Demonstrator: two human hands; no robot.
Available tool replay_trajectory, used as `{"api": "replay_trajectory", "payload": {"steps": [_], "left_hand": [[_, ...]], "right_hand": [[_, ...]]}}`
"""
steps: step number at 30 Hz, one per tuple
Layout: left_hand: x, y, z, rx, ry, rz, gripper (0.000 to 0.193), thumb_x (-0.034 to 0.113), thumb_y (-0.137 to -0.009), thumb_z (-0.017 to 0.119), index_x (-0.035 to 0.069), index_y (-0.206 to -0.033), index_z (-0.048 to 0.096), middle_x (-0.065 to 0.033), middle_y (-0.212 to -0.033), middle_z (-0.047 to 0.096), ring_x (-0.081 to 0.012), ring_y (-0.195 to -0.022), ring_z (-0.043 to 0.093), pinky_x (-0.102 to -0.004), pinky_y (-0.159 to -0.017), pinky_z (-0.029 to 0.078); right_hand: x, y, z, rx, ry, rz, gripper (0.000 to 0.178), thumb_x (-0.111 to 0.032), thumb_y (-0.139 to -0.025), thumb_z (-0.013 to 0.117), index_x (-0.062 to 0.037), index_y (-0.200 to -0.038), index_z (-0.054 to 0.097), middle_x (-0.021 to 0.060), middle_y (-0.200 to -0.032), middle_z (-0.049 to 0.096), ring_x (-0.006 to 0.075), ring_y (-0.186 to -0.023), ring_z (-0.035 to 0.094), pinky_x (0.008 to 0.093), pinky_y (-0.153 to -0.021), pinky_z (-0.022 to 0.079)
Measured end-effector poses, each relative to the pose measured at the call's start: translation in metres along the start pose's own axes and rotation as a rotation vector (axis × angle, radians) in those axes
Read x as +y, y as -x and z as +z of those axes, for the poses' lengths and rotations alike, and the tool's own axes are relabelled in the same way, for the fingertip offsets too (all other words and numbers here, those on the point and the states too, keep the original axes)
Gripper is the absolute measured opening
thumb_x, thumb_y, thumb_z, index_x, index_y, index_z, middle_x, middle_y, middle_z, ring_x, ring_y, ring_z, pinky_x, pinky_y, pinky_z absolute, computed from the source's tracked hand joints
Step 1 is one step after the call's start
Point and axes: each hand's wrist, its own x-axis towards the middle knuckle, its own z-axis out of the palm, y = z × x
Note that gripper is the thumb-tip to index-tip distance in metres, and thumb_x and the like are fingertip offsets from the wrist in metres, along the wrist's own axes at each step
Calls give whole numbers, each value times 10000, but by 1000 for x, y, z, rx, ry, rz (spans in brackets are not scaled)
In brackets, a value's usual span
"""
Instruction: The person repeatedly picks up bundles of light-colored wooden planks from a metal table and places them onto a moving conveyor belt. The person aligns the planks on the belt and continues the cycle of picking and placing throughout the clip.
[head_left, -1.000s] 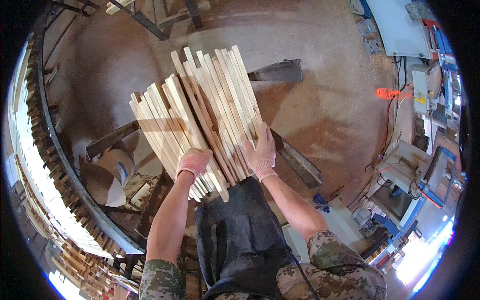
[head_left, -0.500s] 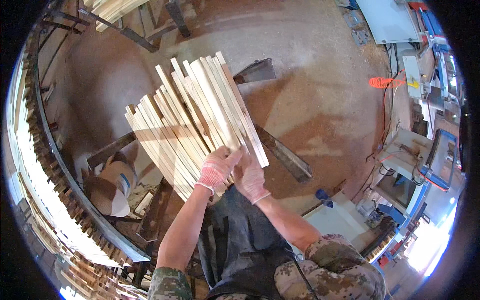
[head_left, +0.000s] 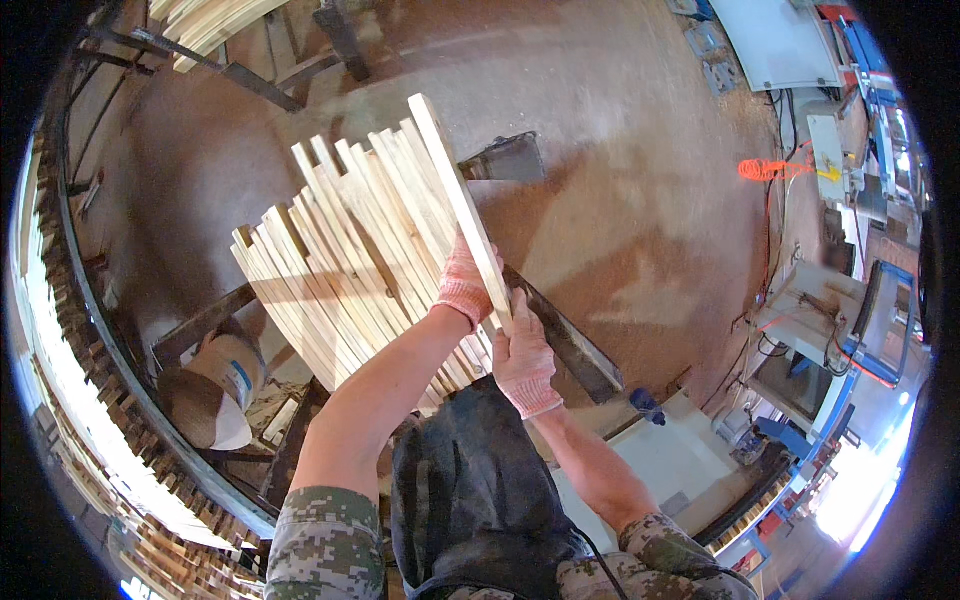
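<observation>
A fan of several pale wooden slats point(head_left: 340, 250) lies across a metal frame in front of me. One slat point(head_left: 455, 195) on the right side is lifted above the rest. Both gloved hands grip it near its lower end: my left hand point(head_left: 465, 285) higher up, my right hand point(head_left: 522, 355) just below it. A dark apron point(head_left: 470, 490) hangs below my arms.
A bare dusty floor point(head_left: 620, 180) spreads to the right. A white sack point(head_left: 215, 390) sits at the lower left beside stacked small wood pieces along a curved rail. More slats point(head_left: 205, 25) lie at the top left. Machines and an orange cable point(head_left: 765, 170) stand at the right.
My hands came together from the spread bundle onto one slat at the right and raised it above the others. The view shifted slightly.
</observation>
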Motion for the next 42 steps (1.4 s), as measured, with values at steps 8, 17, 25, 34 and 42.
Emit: {"api": "replay_trajectory", "payload": {"steps": [8,17,25,34,42], "left_hand": [[-17,44,-7,12,7,19,649,483,-1039,604,148,-1591,544,-65,-1726,430,-244,-1646,277,-554,-1344,74],[11,231,9,-105,1054,-253,575,398,-1036,614,52,-1495,625,-211,-1443,684,-404,-1375,618,-456,-1192,463],[39,399,89,-122,1527,-661,576,386,-1023,627,-18,-1433,661,-203,-1363,729,-379,-1285,672,-411,-1104,508],[131,560,231,86,1794,-1097,424,310,-1042,643,3,-1315,747,-143,-1296,771,-304,-1197,701,-396,-1056,514],[163,637,183,203,2226,-1374,430,305,-1023,668,14,-1328,751,-111,-1264,770,-235,-1159,699,-353,-1059,510]], "right_hand": [[-6,-16,9,-12,-12,142,813,-79,-1001,640,-34,-1702,231,300,-1455,583,479,-1319,596,547,-1108,506],[-13,-15,10,-44,100,153,854,-48,-952,676,-65,-1691,247,261,-1631,443,467,-1476,462,542,-1211,413],[18,92,-33,-76,137,199,780,-213,-940,727,-87,-1637,401,249,-1490,580,460,-1383,546,557,-1163,448],[-18,81,-74,-138,-13,441,629,-275,-921,756,-9,-1453,550,324,-1374,660,498,-1311,615,528,-1101,487],[35,154,-26,-687,282,-74,408,-290,-887,706,77,-1064,699,349,-1087,717,511,-1092,694,521,-948,530]]}}
